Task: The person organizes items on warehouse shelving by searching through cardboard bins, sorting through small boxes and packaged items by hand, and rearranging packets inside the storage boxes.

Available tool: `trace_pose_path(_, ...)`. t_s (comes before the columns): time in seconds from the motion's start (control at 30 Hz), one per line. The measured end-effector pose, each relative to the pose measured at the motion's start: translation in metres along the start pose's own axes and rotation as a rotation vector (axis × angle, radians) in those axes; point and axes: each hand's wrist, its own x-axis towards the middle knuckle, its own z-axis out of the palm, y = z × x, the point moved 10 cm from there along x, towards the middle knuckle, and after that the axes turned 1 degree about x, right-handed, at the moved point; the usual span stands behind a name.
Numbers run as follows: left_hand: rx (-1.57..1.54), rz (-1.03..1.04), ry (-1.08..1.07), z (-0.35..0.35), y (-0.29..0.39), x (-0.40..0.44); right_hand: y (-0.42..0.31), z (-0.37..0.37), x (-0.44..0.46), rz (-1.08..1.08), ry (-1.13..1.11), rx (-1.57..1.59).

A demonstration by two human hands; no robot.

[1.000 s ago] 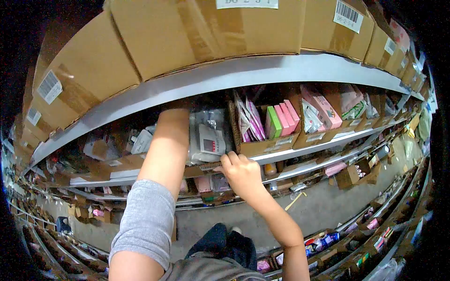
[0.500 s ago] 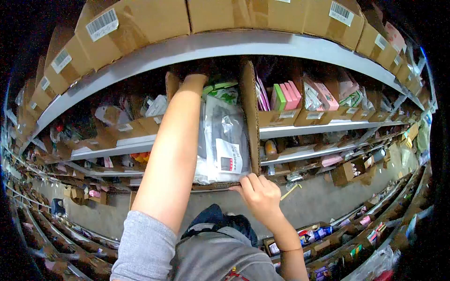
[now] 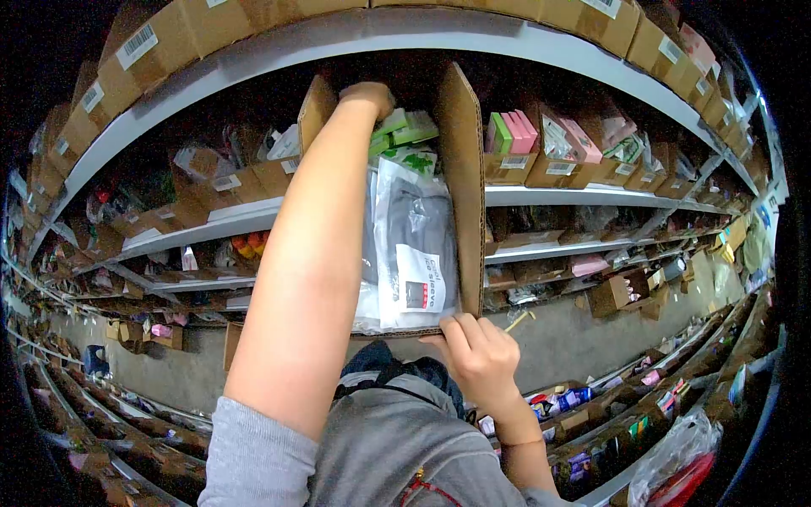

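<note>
My right hand (image 3: 480,355) grips the front right corner of a long cardboard box (image 3: 465,186), its fingers bent over the rim. My left arm reaches down the box's left side, and my left hand (image 3: 369,97) is at its dark far end, next to small green-and-white packs (image 3: 411,128); its fingers are hidden. In the front of the box lies a clear plastic bag (image 3: 416,245) holding dark folded fabric, with a white label reading "ice sleeve". More bagged dark items lie partly under my left forearm.
The box juts from a white metal shelf (image 3: 557,196). Barcode-labelled cartons (image 3: 279,17) line the shelf above. Pink and green boxes (image 3: 511,133) stand in a bin to the right. Below is the grey aisle floor (image 3: 557,338), with more stocked shelving behind me.
The box has come further out from the shelf, showing more of its inside and the green packs. My left hand, hidden before, now shows near the back; my right hand stays on the rim.
</note>
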Motion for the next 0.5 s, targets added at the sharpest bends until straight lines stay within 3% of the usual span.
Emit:
trace_pose_path(0.2,-0.021,0.019,0.048,-0.002,0.002,-0.008,-0.001,-0.001,-0.001,0.007,0.017,0.028)
trace_pose_path(0.27,0.053,0.062,-0.159,0.014,0.009,-0.011,0.0,-0.002,-0.001,0.016,0.031,0.013)
trace_pose_path(0.3,0.052,0.059,-0.159,0.018,0.01,-0.015,-0.001,-0.002,-0.001,0.014,0.03,0.014)
trace_pose_path(0.37,0.072,0.063,0.191,-0.006,0.014,-0.025,0.0,-0.001,-0.001,0.013,0.019,0.009)
trace_pose_path(0.5,0.046,0.04,0.026,0.014,0.002,0.002,0.002,0.002,-0.006,0.02,0.028,0.02)
